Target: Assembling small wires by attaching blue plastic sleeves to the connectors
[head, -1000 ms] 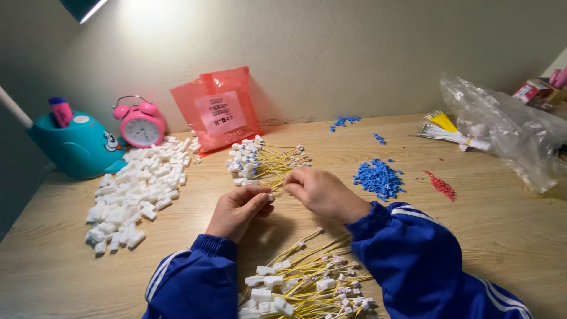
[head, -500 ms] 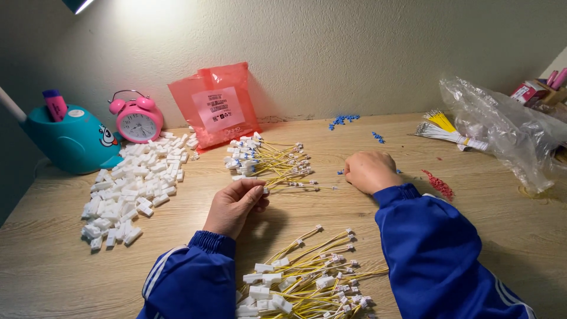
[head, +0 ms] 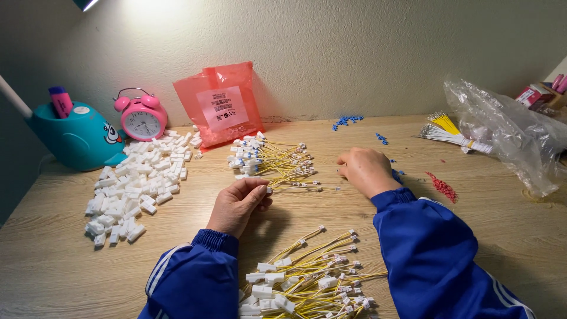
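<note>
Yellow wires with white plugs lie in two heaps on the wooden table (head: 71, 260): a far heap (head: 271, 160) ahead of the hands and a near heap (head: 307, 277) between the blue sleeves. The left hand (head: 239, 204) pinches one wire (head: 295, 184) by its white end, fingers closed on it, the lead trailing right across the wood. The right hand (head: 366, 170) rests knuckles-up, curled over the scatter of blue bits (head: 397, 173); whether it holds one I cannot tell, as the fingertips are hidden.

To do this well, I would keep the wire held steady and low near the far heap, and take just one blue bit between thumb and forefinger, since they look tiny and easy to flick away. Bringing the two together close over the table should stop a dropped piece from rolling off. White housings (head: 136, 177) lie well apart at the left, beside the pink clock (head: 142, 118).
</note>
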